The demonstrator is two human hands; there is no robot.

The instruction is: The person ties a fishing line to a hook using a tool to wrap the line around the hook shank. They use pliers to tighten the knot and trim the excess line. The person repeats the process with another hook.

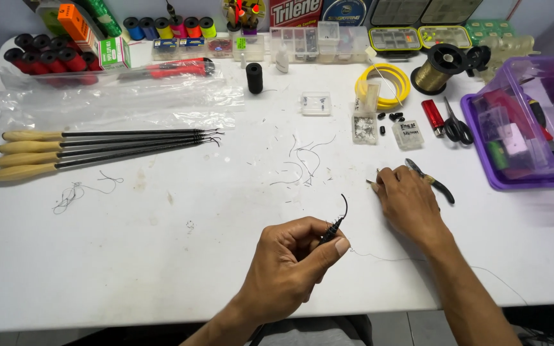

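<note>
My left hand (293, 266) is closed around the thin black tip of a rod (336, 225), pinched between thumb and forefinger, with a curved black end sticking up. A fine clear line (386, 258) trails from it across the white table (161, 256) to the right. My right hand (408, 202) rests knuckles up on the table, its fingertips pinching a small pale piece (372, 185) that I cannot identify. Small black-handled pliers (432, 181) lie just beyond that hand.
Several wooden-handled rods (97, 150) lie at left beside clear plastic bags (117, 102). Thread spools (168, 27), small clear tackle boxes (318, 41), a yellow line coil (383, 84), a gold spool (437, 69), scissors (458, 125), a red lighter (433, 116) and a purple bin (524, 122) line the back and right.
</note>
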